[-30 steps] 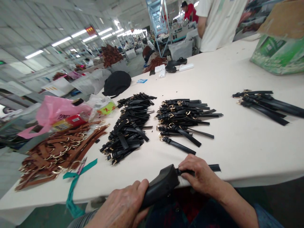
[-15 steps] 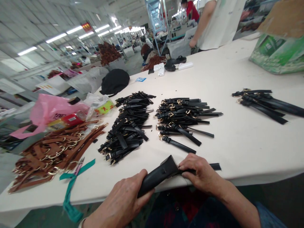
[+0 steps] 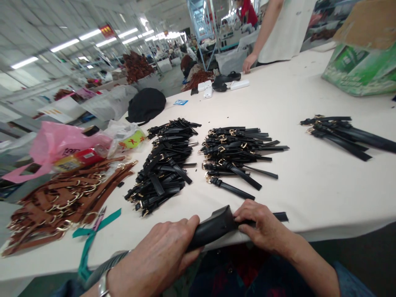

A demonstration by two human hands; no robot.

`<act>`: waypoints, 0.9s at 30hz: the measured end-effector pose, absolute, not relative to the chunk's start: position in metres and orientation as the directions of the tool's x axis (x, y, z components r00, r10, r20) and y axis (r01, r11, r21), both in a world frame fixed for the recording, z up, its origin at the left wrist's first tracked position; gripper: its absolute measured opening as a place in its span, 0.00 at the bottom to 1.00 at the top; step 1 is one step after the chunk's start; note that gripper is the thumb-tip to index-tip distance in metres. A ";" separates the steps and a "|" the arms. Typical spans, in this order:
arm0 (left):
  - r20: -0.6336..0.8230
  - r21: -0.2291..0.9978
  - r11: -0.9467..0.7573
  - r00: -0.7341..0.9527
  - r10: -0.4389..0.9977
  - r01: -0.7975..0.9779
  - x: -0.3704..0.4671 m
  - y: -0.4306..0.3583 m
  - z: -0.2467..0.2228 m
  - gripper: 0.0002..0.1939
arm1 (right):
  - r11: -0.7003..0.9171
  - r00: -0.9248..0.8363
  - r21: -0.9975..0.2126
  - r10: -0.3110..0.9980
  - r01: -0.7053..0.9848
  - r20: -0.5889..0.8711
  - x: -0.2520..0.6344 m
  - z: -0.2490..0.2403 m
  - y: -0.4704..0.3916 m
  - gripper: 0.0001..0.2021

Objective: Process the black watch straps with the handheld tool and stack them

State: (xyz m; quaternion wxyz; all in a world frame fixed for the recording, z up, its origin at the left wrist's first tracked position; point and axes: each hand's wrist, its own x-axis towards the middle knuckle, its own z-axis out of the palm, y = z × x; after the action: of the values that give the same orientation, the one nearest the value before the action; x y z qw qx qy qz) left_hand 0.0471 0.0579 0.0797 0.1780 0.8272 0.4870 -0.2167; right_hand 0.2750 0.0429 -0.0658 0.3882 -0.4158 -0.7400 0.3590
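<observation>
My left hand is closed round a black nozzle, a tube with a wide, slanted mouth that points to the right. Beside my left wrist shows a grey ribbed hose; whether it joins the nozzle is hidden. My right hand pinches a black strap close to the nozzle's mouth, over the table's front edge. One end of that strap sticks out to the right of the hand, while most of it is covered by fingers. Just beyond lie black straps with gold buckles in a loose row.
Another heap of black straps lies to the left, and a smaller bunch at right. Brown straps with metal rings, snips on green ribbon and a pink bag fill the left side. A co-worker's hand rests at the far edge.
My left hand has shifted slightly right and up, turning the nozzle flatter towards the strap. The ribbed hose has come into view. My right hand keeps its place.
</observation>
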 end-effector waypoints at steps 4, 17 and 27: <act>-0.532 0.094 -0.447 0.424 0.732 0.890 0.042 0.056 0.076 0.10 | 0.401 -0.356 -0.845 0.893 0.353 0.275 0.275 -0.066 0.043 0.08; -0.546 0.099 -0.431 0.411 0.730 0.897 0.043 0.051 0.072 0.10 | 0.480 -0.400 -0.807 0.852 0.344 0.337 0.277 -0.066 0.043 0.09; -0.559 0.119 -0.421 0.412 0.720 0.899 0.044 0.056 0.076 0.11 | 0.547 -0.384 -0.717 0.831 0.432 0.402 0.274 -0.063 0.034 0.10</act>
State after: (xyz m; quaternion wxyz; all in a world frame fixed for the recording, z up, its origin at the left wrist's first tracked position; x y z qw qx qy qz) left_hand 0.0437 0.0557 0.0756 0.2059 0.8145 0.4969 -0.2175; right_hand 0.2742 0.0341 -0.0629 0.3851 -0.3995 -0.7906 0.2588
